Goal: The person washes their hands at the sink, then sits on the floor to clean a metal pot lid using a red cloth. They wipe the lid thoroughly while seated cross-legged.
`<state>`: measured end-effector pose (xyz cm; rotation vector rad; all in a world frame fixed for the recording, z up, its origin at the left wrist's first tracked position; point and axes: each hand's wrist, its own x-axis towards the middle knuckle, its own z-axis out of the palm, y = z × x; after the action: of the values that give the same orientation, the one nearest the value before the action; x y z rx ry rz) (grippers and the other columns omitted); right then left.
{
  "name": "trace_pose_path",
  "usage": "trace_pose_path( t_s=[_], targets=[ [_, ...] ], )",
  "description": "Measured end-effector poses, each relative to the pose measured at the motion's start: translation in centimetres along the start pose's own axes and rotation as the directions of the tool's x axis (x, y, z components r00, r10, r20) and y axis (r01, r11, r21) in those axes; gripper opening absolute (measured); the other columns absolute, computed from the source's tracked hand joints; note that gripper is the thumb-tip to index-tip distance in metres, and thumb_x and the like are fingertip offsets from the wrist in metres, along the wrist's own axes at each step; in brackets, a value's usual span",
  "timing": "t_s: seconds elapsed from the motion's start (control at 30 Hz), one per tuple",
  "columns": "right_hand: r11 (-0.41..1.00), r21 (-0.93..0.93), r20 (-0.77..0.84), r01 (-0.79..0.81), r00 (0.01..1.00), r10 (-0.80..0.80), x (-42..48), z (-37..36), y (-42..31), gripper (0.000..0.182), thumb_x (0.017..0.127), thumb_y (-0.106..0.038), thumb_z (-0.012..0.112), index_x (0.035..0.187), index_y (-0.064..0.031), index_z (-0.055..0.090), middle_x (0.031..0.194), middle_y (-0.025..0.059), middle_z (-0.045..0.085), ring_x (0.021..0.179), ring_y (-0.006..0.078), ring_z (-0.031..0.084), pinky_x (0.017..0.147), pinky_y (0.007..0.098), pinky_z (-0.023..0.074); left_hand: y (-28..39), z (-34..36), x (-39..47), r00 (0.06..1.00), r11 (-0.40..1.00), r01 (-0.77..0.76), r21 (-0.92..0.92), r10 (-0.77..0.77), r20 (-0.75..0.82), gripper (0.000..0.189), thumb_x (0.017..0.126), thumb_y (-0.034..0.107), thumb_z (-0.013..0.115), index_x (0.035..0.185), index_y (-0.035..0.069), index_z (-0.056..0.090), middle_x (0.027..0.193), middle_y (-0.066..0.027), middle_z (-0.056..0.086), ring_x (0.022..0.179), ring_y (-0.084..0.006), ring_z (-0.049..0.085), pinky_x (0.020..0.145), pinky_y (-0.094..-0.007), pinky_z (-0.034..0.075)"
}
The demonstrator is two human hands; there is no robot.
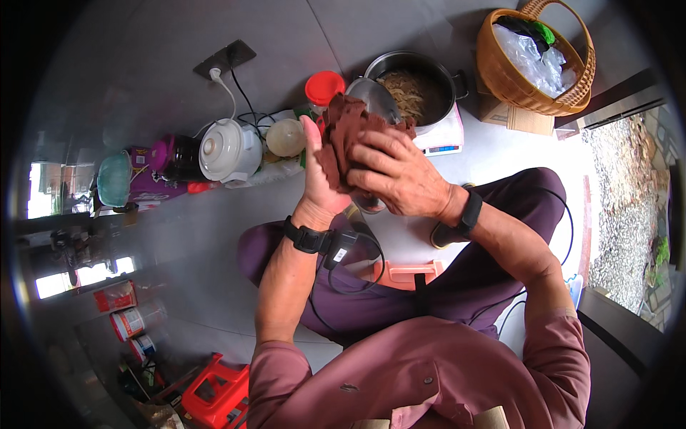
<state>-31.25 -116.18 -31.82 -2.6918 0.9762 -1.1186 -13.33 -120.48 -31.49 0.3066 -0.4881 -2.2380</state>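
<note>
My left hand [320, 177] and my right hand [399, 174] hold a crumpled brown cloth [343, 134] between them, raised in front of me. The left palm supports it with the thumb up; the right fingers press on it from the other side. Just beyond the cloth is a metal lid or bowl [372, 96], partly hidden by it; whether the cloth touches it I cannot tell. Past that stands a steel pot [450, 86] with pale strips [404, 94] in dark liquid. A red-lidded jar [325, 88] stands to the left of the pot.
A pink-white box [442, 140] is under the pot. A wicker basket [498, 80] of plastic bags sits on a cardboard box [528, 119] at right. A white electric cooker [228, 150] and pale bowl [285, 138] stand left. A pink stool [407, 274] is between my legs; a red stool [214, 391] lies lower left.
</note>
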Motion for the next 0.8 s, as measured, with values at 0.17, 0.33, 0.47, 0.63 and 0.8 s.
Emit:
trace_pose_path(
  t_s=[0.17,0.33,0.47,0.63,0.8],
  targets=[
    [0.957,-0.015,-0.182,-0.29,0.942,0.283,1.6,-1.2,3.2,0.028,0.093,-0.026,0.061,0.119,-0.0141,0.064,0.129,0.0075,0.058,0.126,0.0314,0.051,0.102,0.0465,0.0401,-1.7,2.2,0.3,0.997,0.967,0.042,0.251,-0.023,-0.08,0.105,0.09,0.087,0.028,0.157,0.006,0.028,0.151,-0.0106,0.044,0.138,-0.0239,0.047,0.114,-0.0406,0.042],
    [0.906,0.317,-0.153,-0.279,0.928,0.339,1.1,-0.4,4.2,0.034,0.096,-0.013,0.056,0.129,-0.0053,0.06,0.137,0.0177,0.054,0.132,0.0393,0.047,0.114,0.0496,0.0366,-2.6,2.4,0.5,0.987,0.968,-0.001,0.25,0.041,-0.157,0.106,0.088,0.088,0.035,0.157,0.007,0.029,0.156,-0.0118,0.041,0.143,-0.0276,0.042,0.118,-0.046,0.036],
    [0.935,0.306,0.028,-0.18,0.983,0.18,-1.1,-0.1,0.3,0.052,0.081,0.003,0.066,0.132,-0.004,0.059,0.15,0.0173,0.047,0.146,0.0409,0.036,0.118,0.0492,0.0372,-1.1,3.0,0.7,0.913,0.957,-0.12,0.264,0.211,-0.35,0.087,0.094,0.079,0.04,0.147,0.01,0.046,0.143,-0.0108,0.056,0.129,-0.0273,0.056,0.109,-0.0436,0.047],
    [0.966,0.244,0.109,-0.084,0.992,0.058,-3.4,1.1,-1.5,0.059,0.074,0.002,0.069,0.131,-0.0039,0.06,0.149,0.0141,0.049,0.144,0.0384,0.04,0.117,0.0486,0.0393,0.6,0.6,0.5,0.919,0.981,-0.062,0.186,0.129,-0.373,0.068,0.101,0.061,0.051,0.144,0.009,0.05,0.136,-0.0096,0.061,0.122,-0.0276,0.061,0.105,-0.0429,0.051],
    [0.994,-0.033,0.158,0.107,0.982,-0.101,-4.1,1.3,-0.2,0.052,0.087,-0.02,0.067,0.137,-0.0099,0.057,0.152,0.0095,0.048,0.144,0.0342,0.041,0.117,0.0499,0.0355,0.5,2.3,0.7,0.944,0.971,-0.154,0.185,0.2,-0.263,0.069,0.102,0.062,0.046,0.143,0.007,0.05,0.137,-0.0107,0.061,0.124,-0.0282,0.061,0.105,-0.0424,0.051]
  ],
)
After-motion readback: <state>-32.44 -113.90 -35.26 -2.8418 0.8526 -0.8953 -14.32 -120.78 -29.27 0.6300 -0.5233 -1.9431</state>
